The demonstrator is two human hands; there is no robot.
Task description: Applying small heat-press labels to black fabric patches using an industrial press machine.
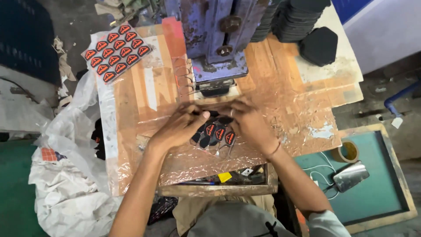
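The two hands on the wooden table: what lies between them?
In the head view, a clear sheet of black patches with red-orange emblems lies between the left hand and the right hand, below the blue press; both hands touch it.

blocked ahead: blue press (215, 39) | free: bare plastic-covered board (289, 101) right

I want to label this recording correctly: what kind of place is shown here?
Probably a small workshop that makes badges or patches. A worn blue press stands on a plastic-covered bench, stacks of black blanks sit behind it, and both hands arrange black and red badges.
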